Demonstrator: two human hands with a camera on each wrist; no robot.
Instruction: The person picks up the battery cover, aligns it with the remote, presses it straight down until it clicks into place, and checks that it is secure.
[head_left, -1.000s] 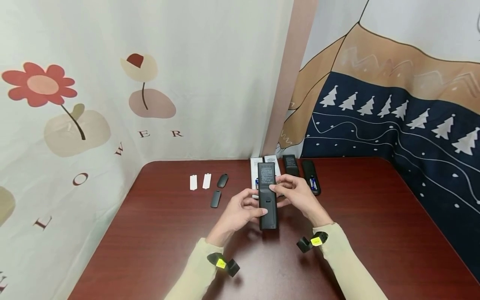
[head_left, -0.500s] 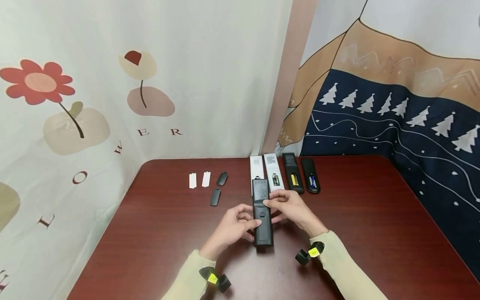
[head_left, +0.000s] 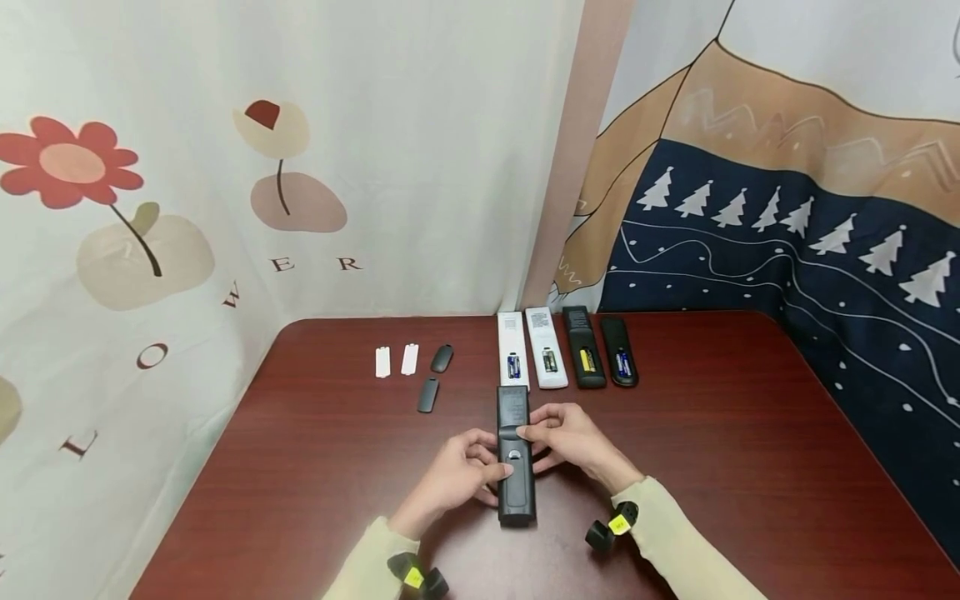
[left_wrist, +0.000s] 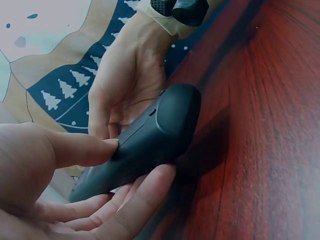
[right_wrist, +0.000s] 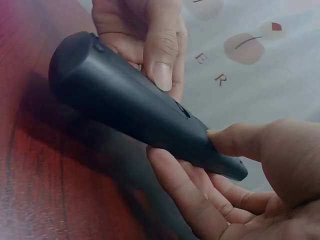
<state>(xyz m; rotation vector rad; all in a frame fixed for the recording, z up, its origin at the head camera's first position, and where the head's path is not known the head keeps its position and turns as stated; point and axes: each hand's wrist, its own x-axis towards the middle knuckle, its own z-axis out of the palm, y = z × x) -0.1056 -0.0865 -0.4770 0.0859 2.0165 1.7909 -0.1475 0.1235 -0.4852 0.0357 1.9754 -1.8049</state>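
A black remote control (head_left: 516, 492) is held between both hands with its back side up, above the front half of the table. My left hand (head_left: 459, 471) grips its left side, thumb on the back near the battery cover's latch and fingers underneath. On the other side my right hand (head_left: 573, 437) pinches it farther up, thumb on the back face. In the left wrist view the remote's rounded end (left_wrist: 180, 115) is apart from the tabletop. The right wrist view shows the left thumb (right_wrist: 162, 75) pressing near the latch slot (right_wrist: 183, 110).
Behind stand two white remotes (head_left: 546, 333) and two black remotes (head_left: 579, 325) in a row, batteries showing in their open compartments. Two white covers (head_left: 408, 359) and two black covers (head_left: 442, 358) lie at the back left of the brown table (head_left: 322, 467). Curtains hang behind.
Both hands have brought the black remote down and nearer the body, slightly left, uncovering the row of remotes behind it. The grip looks the same.
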